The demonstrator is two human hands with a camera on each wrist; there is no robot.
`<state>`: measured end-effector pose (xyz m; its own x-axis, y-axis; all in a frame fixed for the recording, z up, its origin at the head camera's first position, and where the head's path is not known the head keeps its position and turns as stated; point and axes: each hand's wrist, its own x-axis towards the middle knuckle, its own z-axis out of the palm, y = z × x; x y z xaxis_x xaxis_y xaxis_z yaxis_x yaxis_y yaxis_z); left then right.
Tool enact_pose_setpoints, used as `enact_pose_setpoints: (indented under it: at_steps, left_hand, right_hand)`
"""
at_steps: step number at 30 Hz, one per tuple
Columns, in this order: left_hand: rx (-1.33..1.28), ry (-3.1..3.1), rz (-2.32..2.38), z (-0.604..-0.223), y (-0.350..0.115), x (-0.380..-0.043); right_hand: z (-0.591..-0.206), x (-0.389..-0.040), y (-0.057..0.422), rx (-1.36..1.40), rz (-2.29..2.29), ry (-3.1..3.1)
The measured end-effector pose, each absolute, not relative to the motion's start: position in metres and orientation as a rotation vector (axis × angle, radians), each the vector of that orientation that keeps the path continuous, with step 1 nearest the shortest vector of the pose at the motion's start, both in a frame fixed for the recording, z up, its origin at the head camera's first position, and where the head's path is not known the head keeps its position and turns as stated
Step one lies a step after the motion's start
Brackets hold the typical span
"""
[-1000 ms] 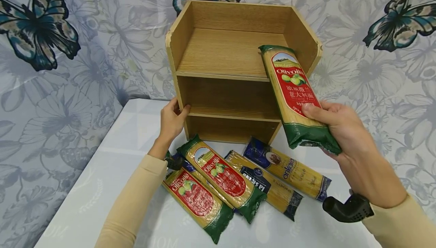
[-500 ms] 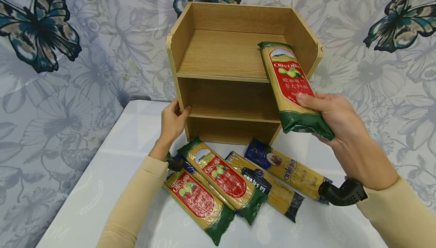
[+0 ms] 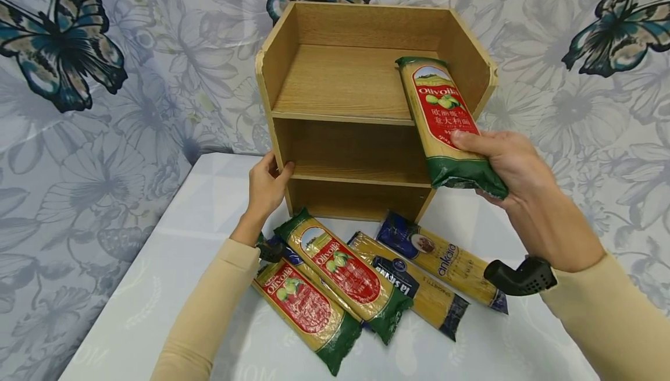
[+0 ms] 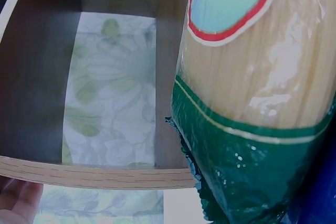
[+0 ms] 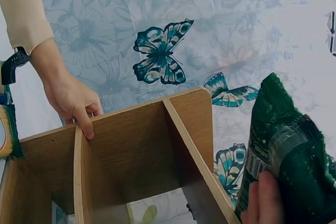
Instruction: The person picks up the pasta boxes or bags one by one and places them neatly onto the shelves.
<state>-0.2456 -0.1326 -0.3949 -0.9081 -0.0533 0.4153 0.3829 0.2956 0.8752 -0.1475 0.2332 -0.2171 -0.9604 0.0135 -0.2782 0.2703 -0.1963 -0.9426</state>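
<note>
My right hand (image 3: 515, 163) grips a spaghetti packet (image 3: 439, 116) by its lower right side, thumb across the red Olivoila label. The packet is tilted and hangs in front of the right part of a wooden shelf unit (image 3: 356, 84), covering some of its shelf edges. In the right wrist view the packet's green back (image 5: 278, 114) faces the camera above the fingers. My left hand (image 3: 268, 186) holds the unit's left side panel, thumb on the front edge near the middle board. The left wrist view shows only its fingers (image 4: 23, 198) at the lower left corner.
Several pasta packets lie before the unit on a white table (image 3: 173, 241): a green-ended Olivoila packet (image 3: 342, 267) atop others, another Olivoila packet (image 3: 309, 311) at left, and two blue-ended packets (image 3: 447, 259) at right. Behind hangs a butterfly-patterned cloth (image 3: 157, 78).
My right hand has moved up and slightly left with the spaghetti packet, which now sits higher against the top shelf. The left hand keeps its hold on the side panel.
</note>
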Motion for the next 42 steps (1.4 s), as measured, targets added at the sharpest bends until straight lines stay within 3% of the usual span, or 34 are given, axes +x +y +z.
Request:
enact_pose_setpoints:
  at_steps: [5,15,21,30,42]
  left_hand:
    - [-0.304,-2.182,-1.663,-0.408,-0.137,-0.257]
    - [-0.314,-2.167,-1.661,-0.41,-0.139,-0.258]
    - [-0.294,-2.183,-1.651,-0.401,-0.134,-0.252]
    - [-0.315,-2.21,-1.635,-0.378,-0.126,-0.231]
    - [-0.322,-2.173,-1.637,-0.4,-0.132,-0.248]
  right_hand:
    - [-0.218,-0.142,0.235,0.295,-2.242,1.933]
    - [-0.233,-0.12,0.235,-0.159,-2.438,1.759]
    - [-0.239,-0.103,0.225,-0.324,-2.379,2.001]
    - [-0.249,-0.087,0.219,-0.202,-1.808,2.829]
    - [-0.252,-0.099,0.215,0.003,-1.808,3.016]
